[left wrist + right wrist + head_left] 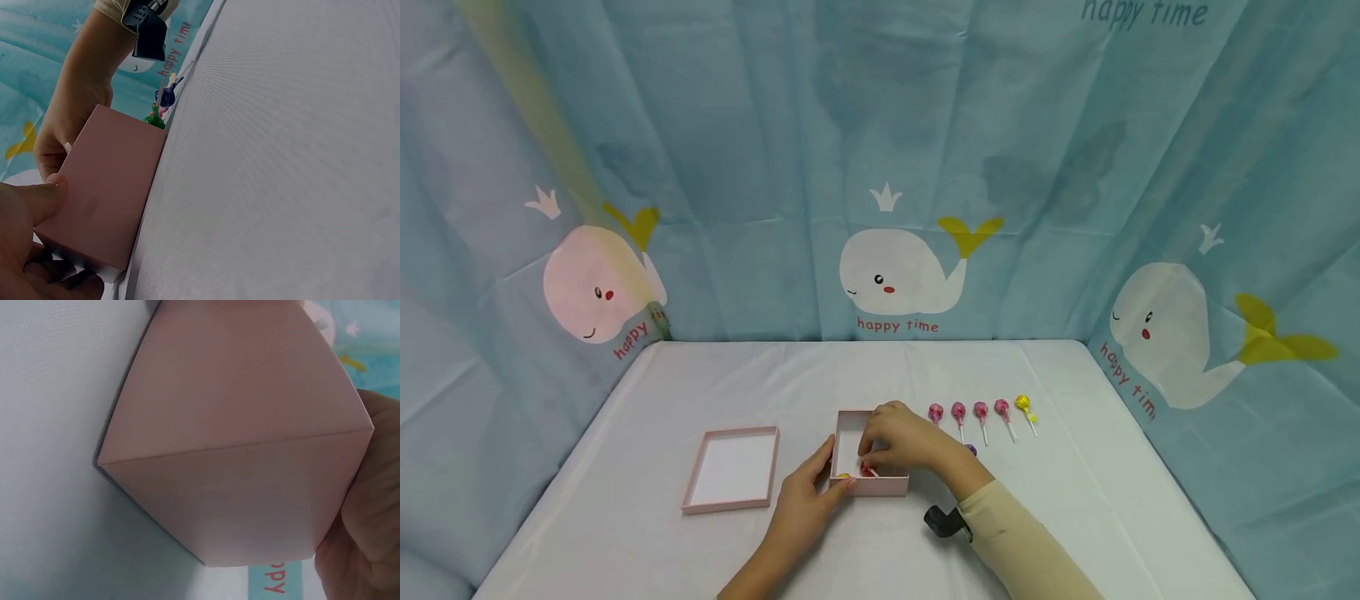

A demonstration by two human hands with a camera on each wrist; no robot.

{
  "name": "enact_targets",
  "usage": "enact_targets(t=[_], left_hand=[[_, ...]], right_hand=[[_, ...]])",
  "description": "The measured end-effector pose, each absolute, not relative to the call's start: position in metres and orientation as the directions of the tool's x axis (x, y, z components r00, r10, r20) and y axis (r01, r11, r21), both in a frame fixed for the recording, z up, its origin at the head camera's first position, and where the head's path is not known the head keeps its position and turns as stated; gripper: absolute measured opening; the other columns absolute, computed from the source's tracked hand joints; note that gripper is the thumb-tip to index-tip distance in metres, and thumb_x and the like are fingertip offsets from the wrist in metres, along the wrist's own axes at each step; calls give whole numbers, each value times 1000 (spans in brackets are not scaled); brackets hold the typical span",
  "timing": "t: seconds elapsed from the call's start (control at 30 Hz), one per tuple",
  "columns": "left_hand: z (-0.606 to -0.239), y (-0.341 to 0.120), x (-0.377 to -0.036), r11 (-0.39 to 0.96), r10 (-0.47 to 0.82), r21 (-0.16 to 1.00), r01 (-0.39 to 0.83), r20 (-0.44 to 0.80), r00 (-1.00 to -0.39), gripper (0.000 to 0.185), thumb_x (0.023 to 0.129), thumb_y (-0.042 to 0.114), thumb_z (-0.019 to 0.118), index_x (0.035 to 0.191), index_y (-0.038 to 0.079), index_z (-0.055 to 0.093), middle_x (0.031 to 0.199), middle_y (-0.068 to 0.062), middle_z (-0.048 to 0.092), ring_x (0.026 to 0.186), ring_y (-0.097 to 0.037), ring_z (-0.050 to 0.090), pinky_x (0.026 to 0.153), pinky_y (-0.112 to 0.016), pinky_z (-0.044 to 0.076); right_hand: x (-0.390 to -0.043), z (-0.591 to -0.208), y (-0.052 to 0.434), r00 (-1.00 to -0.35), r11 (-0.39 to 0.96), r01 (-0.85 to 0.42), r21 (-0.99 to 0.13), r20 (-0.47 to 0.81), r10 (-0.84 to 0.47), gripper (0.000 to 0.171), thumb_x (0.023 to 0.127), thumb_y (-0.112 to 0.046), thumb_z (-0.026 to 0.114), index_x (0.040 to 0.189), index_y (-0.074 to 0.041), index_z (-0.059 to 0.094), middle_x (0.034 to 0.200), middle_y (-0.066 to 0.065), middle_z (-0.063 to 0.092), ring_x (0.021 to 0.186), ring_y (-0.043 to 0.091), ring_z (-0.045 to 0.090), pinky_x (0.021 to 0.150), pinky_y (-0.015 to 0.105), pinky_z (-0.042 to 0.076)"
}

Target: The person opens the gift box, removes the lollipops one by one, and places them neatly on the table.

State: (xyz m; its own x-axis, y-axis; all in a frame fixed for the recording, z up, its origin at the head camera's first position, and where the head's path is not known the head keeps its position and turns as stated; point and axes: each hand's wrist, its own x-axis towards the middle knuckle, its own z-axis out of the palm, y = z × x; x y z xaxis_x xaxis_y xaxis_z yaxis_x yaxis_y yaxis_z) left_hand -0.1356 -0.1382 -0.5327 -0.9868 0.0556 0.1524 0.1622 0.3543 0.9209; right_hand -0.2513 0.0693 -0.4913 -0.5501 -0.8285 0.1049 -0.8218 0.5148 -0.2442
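A pink open box (871, 487) with a white inside stands on the table. My left hand (806, 502) grips its near left corner, thumb at the front wall and fingers along the left side, as the left wrist view also shows. Over the box, my right hand (901, 437) reaches down inside and pinches a red lollipop (867, 469), its white stick pointing toward the near right. A bit of a yellow lollipop (844, 476) shows in the box's near left corner. In the right wrist view the box wall (237, 381) hides the right fingertips.
The shallow pink lid (731, 506) lies left of the box. Right of it, several pink lollipops (981, 409) and a yellow-wrapped lollipop (1023, 403) form a row. A purple lollipop (972, 450) is partly hidden by the right arm; a green lollipop (154, 119) shows behind the box.
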Motion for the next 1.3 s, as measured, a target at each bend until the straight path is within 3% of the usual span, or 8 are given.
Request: enact_targets(t=[0.37,0.67,0.83,1.03,1.3], left_hand=[[-533,-139,-136,361,48,919,159,152,-987,86,86,37,82,157,9,41,160,-8,42,147,-28,40,118,-39,38],[-531,-139,-136,372,49,916,150,142,-989,88,85,38,83,157,8,41,161,-7,42,147,-26,40,119,-37,38],[-532,-138,-135,415,38,896,160,159,-987,86,86,36,83,156,7,43,159,-7,44,146,-29,43,118,-41,38],[-532,-137,-136,416,39,893,169,168,-985,86,86,35,83,156,6,42,159,-7,44,145,-30,43,117,-42,40],[-531,-138,-135,387,46,909,151,144,-988,87,85,33,84,157,8,41,160,-7,42,146,-26,42,117,-37,40]], right_hand=[[-247,-484,61,-576,574,-809,-129,-28,-817,15,95,-46,72,91,-34,81,79,-28,69,84,0,56,113,38,41],[-246,-482,55,-631,616,-740,-268,-38,-775,5,92,-37,79,94,-34,81,80,-31,67,85,-5,59,120,43,36],[-245,-479,57,-594,554,-782,-285,71,-801,14,90,-28,81,104,-28,81,88,-27,69,100,2,59,123,39,35],[-243,-474,61,-507,463,-854,-237,183,-842,20,88,-25,83,107,-28,80,100,-22,72,111,6,60,104,31,48],[-246,-482,61,-494,445,-777,-445,-9,-870,16,91,-19,80,106,-24,81,101,-20,72,99,0,62,88,14,54]])
